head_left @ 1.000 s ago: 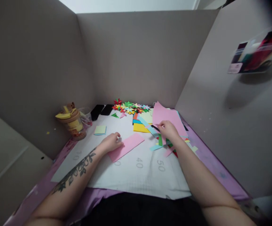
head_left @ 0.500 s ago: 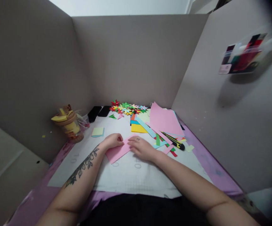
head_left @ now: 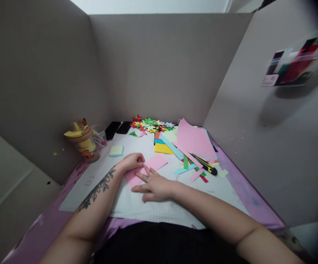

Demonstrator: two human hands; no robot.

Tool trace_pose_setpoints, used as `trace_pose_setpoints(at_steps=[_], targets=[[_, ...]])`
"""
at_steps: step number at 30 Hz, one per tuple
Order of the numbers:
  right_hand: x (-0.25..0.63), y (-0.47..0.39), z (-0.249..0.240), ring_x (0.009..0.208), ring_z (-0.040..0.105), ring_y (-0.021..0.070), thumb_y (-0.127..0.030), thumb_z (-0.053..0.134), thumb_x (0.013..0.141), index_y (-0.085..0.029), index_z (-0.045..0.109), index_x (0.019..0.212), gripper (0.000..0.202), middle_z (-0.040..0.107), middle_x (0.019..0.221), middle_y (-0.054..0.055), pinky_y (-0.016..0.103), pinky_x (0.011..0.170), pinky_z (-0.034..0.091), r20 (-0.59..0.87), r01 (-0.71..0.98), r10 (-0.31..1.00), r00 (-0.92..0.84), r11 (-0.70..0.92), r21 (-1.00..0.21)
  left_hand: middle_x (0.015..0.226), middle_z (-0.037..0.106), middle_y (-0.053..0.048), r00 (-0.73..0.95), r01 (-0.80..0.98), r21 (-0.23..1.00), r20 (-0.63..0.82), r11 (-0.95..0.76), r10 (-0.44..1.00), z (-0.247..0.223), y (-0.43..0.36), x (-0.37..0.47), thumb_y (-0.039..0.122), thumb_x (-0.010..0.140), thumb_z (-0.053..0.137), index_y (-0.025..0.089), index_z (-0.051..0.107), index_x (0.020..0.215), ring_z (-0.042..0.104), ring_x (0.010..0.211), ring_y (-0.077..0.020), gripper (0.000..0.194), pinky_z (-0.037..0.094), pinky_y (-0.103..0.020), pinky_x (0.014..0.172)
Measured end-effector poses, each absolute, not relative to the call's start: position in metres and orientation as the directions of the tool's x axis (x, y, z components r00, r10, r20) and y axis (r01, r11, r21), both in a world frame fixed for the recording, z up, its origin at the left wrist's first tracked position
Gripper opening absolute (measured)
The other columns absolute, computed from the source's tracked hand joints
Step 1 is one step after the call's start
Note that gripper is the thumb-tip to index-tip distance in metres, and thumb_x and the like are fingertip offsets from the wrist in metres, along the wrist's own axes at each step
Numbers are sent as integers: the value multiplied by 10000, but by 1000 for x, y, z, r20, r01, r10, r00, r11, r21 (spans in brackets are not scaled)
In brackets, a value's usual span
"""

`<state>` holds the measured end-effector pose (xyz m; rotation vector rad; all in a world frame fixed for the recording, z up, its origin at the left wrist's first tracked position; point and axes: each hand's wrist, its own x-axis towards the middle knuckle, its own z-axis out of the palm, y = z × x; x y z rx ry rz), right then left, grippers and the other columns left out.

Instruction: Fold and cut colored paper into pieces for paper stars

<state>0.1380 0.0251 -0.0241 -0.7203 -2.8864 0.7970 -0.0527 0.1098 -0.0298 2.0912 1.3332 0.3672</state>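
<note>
A folded piece of pink paper (head_left: 156, 161) lies aslant on the white sheet in front of me. My left hand (head_left: 132, 162) rests on its upper left edge, fingers curled in and closed at the paper. My right hand (head_left: 151, 184) lies over the lower side, fingers spread, their tips pressing the pink surface near my left fingertips. Part of the paper is hidden under both hands.
Folded paper stars (head_left: 150, 125) are heaped at the back. Rightward lie a large pink sheet (head_left: 193, 139), coloured strips (head_left: 186, 163) and a yellow-black cutter (head_left: 209, 168). A small paper stack (head_left: 116, 150), two black phones (head_left: 123, 127) and a yellow-lidded cup (head_left: 84, 143) stand left.
My right hand has slid down and left across the pink paper, and its fingers have spread, uncovering the paper's right end. My left hand stays at the upper edge. The view has shifted slightly.
</note>
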Motion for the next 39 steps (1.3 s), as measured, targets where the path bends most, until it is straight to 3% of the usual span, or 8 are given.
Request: trace_pose_setpoints(at_steps=[4, 9, 12, 16, 21, 31, 34, 39], targets=[[155, 36, -29, 1329, 305, 266, -353, 484, 877, -251, 642, 1140, 324, 512, 1334, 62, 458, 1074, 219, 99, 332, 500, -860, 698, -635, 702, 583, 24, 449, 738, 597, -85, -316, 889, -28, 107, -52, 298, 676, 598, 188, 625, 888, 505, 601, -122, 241, 341, -212, 523], [194, 53, -20, 895, 641, 183, -296, 489, 844, -197, 695, 1004, 278, 715, 938, 24, 269, 805, 459, 147, 439, 677, -721, 610, -660, 833, 636, -23, 464, 787, 485, -60, -381, 884, -20, 97, -49, 299, 740, 543, 203, 626, 922, 571, 713, -155, 222, 401, -234, 605], [218, 64, -11, 790, 634, 161, -303, 434, 873, -189, 697, 937, 294, 713, 903, 32, 247, 725, 451, 210, 610, 844, -494, 508, -608, 997, 616, -84, 422, 854, 352, -41, -382, 906, -13, 83, -42, 413, 736, 573, 199, 595, 1054, 584, 877, -220, 385, 438, -288, 734], [251, 83, -6, 928, 580, 197, -276, 460, 851, -182, 665, 927, 238, 677, 953, 74, 274, 809, 399, 227, 889, 947, -226, 296, -349, 1270, 491, -134, 457, 868, 236, -37, -437, 889, -4, 60, -24, 572, 627, 653, 220, 416, 1310, 476, 1135, -308, 803, 415, -373, 884], [292, 97, -14, 991, 539, 255, -274, 574, 750, -153, 582, 1053, 326, 597, 1070, 138, 291, 747, 393, 28, 990, 997, 70, -67, -122, 1284, 518, -115, 460, 879, 160, -40, -449, 887, -3, 49, -9, 389, 749, 586, 214, 392, 1339, 477, 1158, -273, 646, 394, -363, 924], [326, 108, -27, 774, 596, 189, -390, 671, 652, -182, 590, 986, 401, 649, 940, 70, 234, 560, 362, -104, 956, 993, 56, -83, -281, 1002, 679, -110, 291, 932, 226, -9, -282, 957, 1, 76, -34, 249, 872, 343, 200, 591, 1095, 625, 892, -228, 337, 431, -292, 713], [327, 110, -29, 696, 584, 174, -434, 691, 628, -187, 601, 869, 357, 649, 825, 39, 232, 525, 344, -91, 932, 992, 84, -110, -345, 881, 688, -103, 244, 958, 155, -10, -240, 970, 3, 79, -37, 202, 840, 359, 195, 626, 918, 629, 818, -228, 278, 405, -279, 642], [326, 107, -27, 591, 537, 151, -514, 634, 677, -189, 586, 786, 346, 615, 677, 11, 231, 493, 311, -71, 928, 991, 116, -134, -348, 890, 686, -92, 294, 942, 172, -8, -289, 956, 2, 76, -37, 314, 823, 439, 216, 624, 933, 619, 794, -234, 237, 379, -278, 605]])
